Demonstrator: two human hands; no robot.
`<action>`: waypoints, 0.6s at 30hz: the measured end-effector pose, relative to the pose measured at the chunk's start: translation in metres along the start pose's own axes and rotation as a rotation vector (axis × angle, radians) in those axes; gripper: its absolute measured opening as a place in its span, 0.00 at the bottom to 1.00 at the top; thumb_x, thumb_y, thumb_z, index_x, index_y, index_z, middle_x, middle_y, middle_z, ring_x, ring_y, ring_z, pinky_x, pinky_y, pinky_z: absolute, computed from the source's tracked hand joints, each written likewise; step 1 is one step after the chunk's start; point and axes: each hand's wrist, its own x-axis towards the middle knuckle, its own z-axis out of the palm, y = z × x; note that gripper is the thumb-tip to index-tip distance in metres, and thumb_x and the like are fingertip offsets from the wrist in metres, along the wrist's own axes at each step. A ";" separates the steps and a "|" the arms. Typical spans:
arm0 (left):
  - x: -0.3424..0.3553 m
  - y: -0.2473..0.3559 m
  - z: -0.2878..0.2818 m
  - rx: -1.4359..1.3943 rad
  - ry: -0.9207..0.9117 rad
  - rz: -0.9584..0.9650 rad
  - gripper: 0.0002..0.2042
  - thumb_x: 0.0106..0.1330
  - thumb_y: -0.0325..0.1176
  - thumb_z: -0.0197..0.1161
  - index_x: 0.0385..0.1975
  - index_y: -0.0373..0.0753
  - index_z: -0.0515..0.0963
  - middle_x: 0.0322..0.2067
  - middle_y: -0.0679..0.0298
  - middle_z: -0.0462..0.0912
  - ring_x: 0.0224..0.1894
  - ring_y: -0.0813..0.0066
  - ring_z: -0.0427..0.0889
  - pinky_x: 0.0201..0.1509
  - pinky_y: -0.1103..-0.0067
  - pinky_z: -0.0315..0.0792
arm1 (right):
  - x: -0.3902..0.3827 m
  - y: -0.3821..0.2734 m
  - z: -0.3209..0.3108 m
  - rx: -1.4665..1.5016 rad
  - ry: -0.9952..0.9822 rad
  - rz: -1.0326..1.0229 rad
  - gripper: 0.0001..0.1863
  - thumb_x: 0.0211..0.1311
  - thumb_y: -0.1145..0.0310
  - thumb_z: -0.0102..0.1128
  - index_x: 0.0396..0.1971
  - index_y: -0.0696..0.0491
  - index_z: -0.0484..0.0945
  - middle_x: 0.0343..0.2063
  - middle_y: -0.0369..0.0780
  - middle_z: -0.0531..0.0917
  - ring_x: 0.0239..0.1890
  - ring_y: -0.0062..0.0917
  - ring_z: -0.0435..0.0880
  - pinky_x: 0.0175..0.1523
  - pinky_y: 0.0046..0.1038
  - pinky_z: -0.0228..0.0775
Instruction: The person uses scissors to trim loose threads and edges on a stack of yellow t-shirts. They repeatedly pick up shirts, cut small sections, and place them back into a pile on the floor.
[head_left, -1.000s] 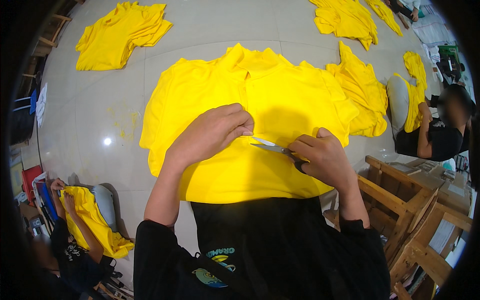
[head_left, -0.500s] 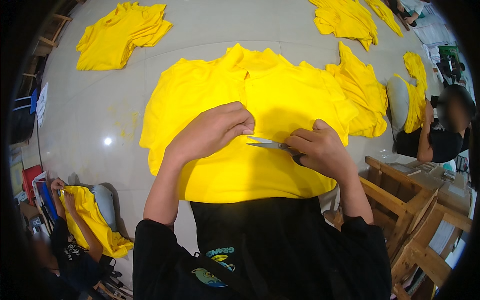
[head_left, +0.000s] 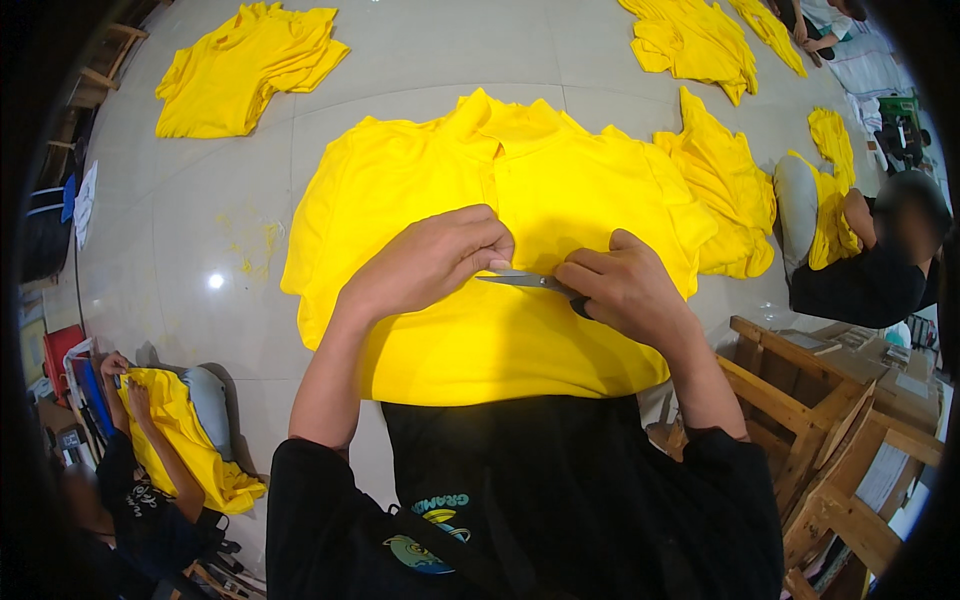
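A yellow collared shirt (head_left: 400, 345) lies spread before me, collar at the far side, hem by my lap. My left hand (head_left: 440, 255) is closed in a pinch over its front, below the button placket; what sits between thumb and fingertips is too small to make out. In my right hand (head_left: 625, 285) is a pair of scissors (head_left: 520, 280), its blades pointing left and nearly together. The blade tips lie right under the left fingertips, close to the cloth.
Yellow shirts lie in piles at the far left (head_left: 235, 80), far right (head_left: 700, 50) and just right of mine (head_left: 725, 195). One person (head_left: 150, 450) sits lower left with yellow cloth, another (head_left: 865, 260) at right. Wooden frames (head_left: 790, 400) and cardboard boxes stand beside my right arm.
My right hand has moved left with the scissors, bringing the blades under my left fingertips. The blades have drawn together. My left hand has hardly moved.
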 end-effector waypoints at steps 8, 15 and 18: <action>-0.001 -0.004 0.002 -0.024 0.021 -0.012 0.07 0.83 0.34 0.65 0.46 0.38 0.83 0.43 0.58 0.84 0.46 0.58 0.83 0.54 0.69 0.79 | -0.004 -0.001 0.003 0.005 0.001 0.004 0.17 0.52 0.73 0.76 0.43 0.45 0.87 0.36 0.31 0.88 0.31 0.31 0.81 0.45 0.32 0.72; -0.016 -0.007 0.000 -0.038 0.129 -0.089 0.08 0.81 0.34 0.67 0.46 0.36 0.85 0.44 0.55 0.87 0.46 0.55 0.87 0.55 0.68 0.81 | -0.021 -0.001 -0.012 0.020 -0.019 0.105 0.15 0.53 0.73 0.76 0.42 0.46 0.88 0.36 0.33 0.90 0.30 0.33 0.80 0.44 0.33 0.72; -0.021 -0.006 0.002 0.006 0.131 -0.134 0.08 0.81 0.35 0.68 0.48 0.37 0.87 0.46 0.56 0.89 0.48 0.54 0.88 0.58 0.68 0.82 | -0.023 0.000 -0.009 0.025 0.003 0.114 0.15 0.51 0.73 0.76 0.41 0.47 0.88 0.35 0.34 0.90 0.30 0.33 0.80 0.44 0.33 0.71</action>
